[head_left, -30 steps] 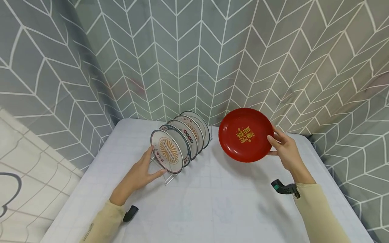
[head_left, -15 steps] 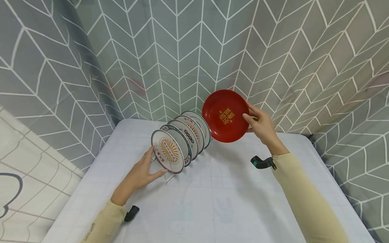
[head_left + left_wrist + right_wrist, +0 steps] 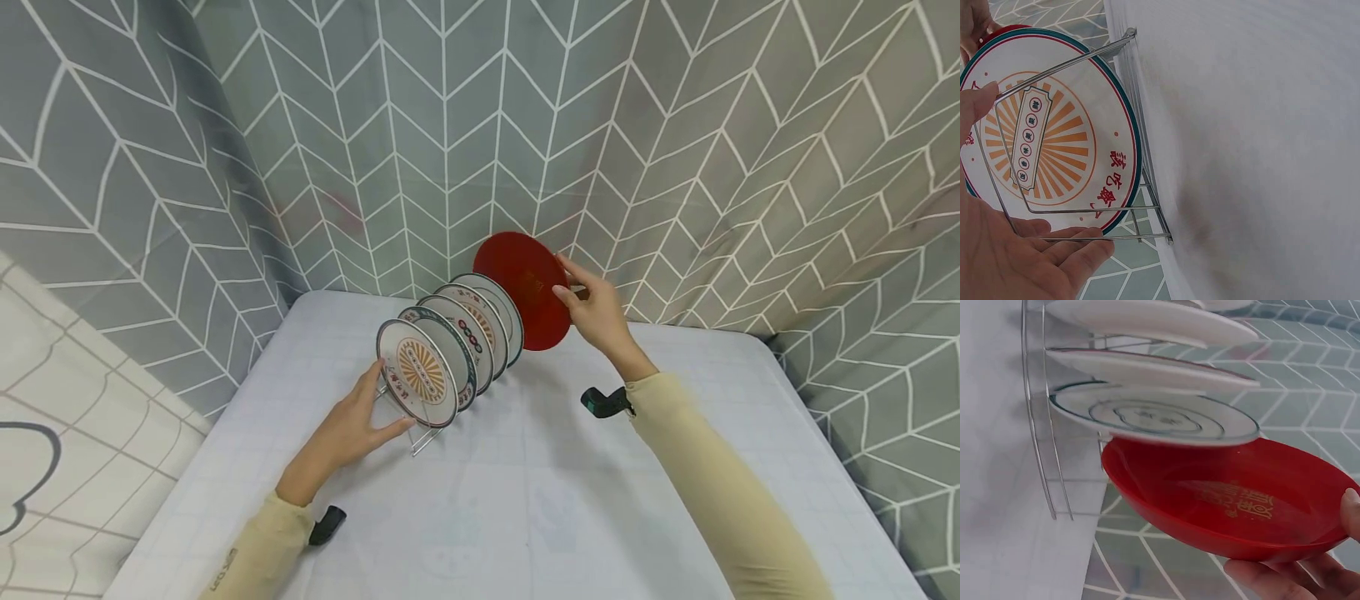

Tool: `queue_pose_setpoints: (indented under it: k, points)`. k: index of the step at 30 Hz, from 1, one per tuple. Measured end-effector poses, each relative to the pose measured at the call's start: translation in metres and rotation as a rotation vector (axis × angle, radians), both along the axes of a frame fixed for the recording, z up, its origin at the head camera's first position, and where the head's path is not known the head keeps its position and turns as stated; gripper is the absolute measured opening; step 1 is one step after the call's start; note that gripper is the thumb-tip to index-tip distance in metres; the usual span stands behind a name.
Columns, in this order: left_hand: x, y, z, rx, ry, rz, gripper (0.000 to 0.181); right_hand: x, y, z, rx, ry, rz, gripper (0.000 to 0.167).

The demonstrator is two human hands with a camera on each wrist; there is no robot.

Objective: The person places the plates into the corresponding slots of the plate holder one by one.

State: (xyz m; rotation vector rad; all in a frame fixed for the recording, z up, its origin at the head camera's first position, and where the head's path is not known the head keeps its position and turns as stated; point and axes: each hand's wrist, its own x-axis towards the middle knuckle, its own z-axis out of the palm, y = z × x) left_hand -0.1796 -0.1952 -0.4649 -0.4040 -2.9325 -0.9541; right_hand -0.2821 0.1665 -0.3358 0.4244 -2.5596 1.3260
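Observation:
My right hand (image 3: 602,321) pinches the rim of a red plate (image 3: 525,283) with gold lettering, thumb on the inner face and fingers beneath. The red plate is tilted just behind the last white plate (image 3: 1166,417) at the far end of a wire dish rack (image 3: 1038,434). The right wrist view shows its edge close under that plate; contact cannot be told. At the near end, my left hand (image 3: 341,429) grips the rack's end wires (image 3: 1063,67) between thumb and fingers, beside the front plate (image 3: 1063,150) with its orange sunburst. Several patterned plates stand upright in the rack.
A white cloth covers the table (image 3: 480,517). Grey curtains (image 3: 495,125) with white zigzag lines hang behind and at both sides. Dark wrist-worn devices (image 3: 604,403) sit at both cuffs.
My right hand has carried the red plate leftward from the right side to behind the rack's last plate, turning it more edge-on. My left hand stays at the rack's near end.

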Motion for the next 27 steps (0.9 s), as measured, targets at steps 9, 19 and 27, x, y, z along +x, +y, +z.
queue_pose_setpoints:
  k: [9,19,27]
  points:
    - [0.001,0.001,0.001,0.0,0.024,0.002,0.112,-0.004,-0.024,-0.014,-0.01,0.033,0.009,0.052]
    - [0.003,0.001,0.002,0.007,0.031,0.003,0.112,-0.015,-0.039,-0.024,-0.07,0.072,-0.011,0.051]
    - [0.003,0.001,0.002,0.01,0.031,0.006,0.11,-0.011,-0.035,-0.027,-0.082,0.058,-0.018,0.052]
